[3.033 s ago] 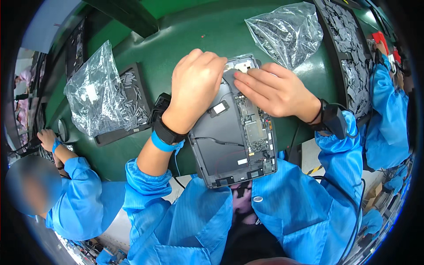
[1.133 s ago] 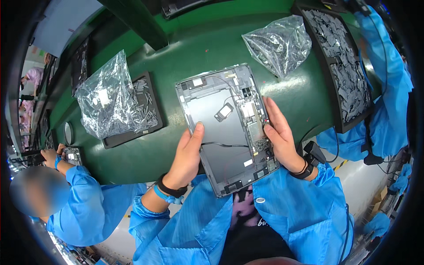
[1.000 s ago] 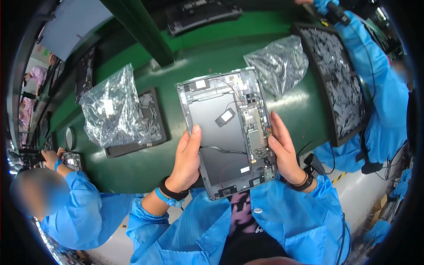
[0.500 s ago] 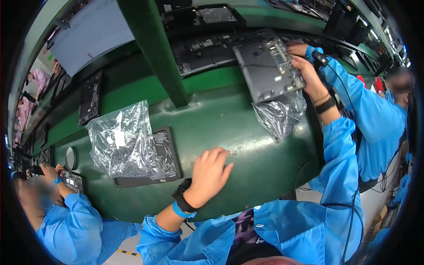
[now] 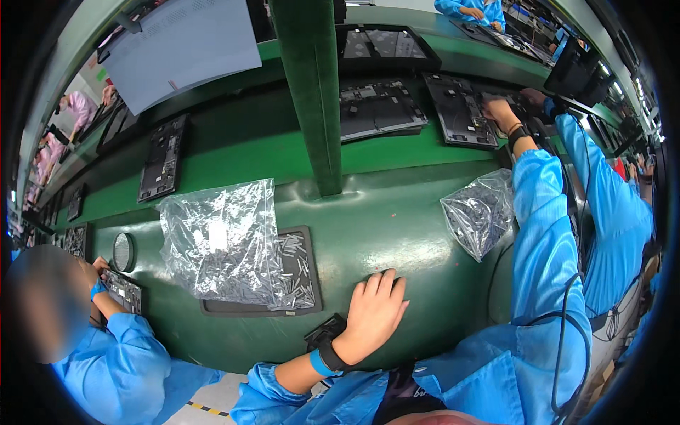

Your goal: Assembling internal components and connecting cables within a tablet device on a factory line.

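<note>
My left hand [image 5: 374,312] rests palm down on the green mat [image 5: 397,234], fingers stretched out, holding nothing. On its wrist are a black band and a blue band. My right arm reaches far forward, and my right hand [image 5: 501,113] is closed at the right edge of an open laptop base [image 5: 457,110] lying on the green strip beyond the mat. Its fingertips are partly hidden there. Between my hands lies a clear bag of small dark parts [image 5: 484,209]. Left of my left hand, a larger clear bag [image 5: 219,241] of grey strips overlaps a dark tray [image 5: 303,265] of similar pieces.
A green post [image 5: 308,99] rises from the mat's far edge. More laptop bases [image 5: 379,110] lie along the strip, one [image 5: 163,159] farther left. A small black object [image 5: 326,331] sits beside my left wrist. Co-workers in blue sit left [image 5: 127,361] and right [image 5: 609,234].
My right hand has carried the laptop base forward, from above the small bag onto the green strip. The view has shifted; my left hand stays on the mat.
</note>
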Available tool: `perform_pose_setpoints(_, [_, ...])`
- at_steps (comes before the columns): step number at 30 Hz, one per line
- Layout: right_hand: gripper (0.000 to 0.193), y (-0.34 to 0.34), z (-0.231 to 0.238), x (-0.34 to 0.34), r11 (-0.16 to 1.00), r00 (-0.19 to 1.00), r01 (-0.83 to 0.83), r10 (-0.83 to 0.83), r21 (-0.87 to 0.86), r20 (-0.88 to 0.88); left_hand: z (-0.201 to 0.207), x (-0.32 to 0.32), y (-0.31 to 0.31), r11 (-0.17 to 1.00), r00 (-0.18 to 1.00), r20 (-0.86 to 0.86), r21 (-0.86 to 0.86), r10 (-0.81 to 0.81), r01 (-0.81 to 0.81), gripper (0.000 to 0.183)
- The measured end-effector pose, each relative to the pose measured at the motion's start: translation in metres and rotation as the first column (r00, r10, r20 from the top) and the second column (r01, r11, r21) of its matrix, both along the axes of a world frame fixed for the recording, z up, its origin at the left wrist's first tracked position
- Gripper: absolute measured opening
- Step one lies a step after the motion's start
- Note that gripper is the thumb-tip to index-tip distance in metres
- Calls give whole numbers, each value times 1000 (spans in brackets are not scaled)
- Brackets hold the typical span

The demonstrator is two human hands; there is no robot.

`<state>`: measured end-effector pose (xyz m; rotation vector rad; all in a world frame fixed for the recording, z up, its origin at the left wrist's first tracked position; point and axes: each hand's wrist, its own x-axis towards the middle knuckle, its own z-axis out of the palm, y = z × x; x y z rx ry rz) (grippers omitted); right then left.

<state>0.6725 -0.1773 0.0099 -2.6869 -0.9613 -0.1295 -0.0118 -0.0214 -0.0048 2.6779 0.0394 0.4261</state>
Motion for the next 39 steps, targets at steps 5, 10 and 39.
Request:
perform_pose_setpoints(5, [32,147,-5,-117,896,982,-31,-55,442,181,-2,-8,5,998,995,-77,-1,60,-61,43])
perform_pose_setpoints(10, [51,250,16,-230,992,951,-125,119,-3,-284,-4,-8,7,998,995,-77,0,64,-65,43])
perform_pose_setpoints(39, [48,9,9,-569,52,736,491,509,870,-446,23,109,-14,-382,873,18,-895,488,232,56])
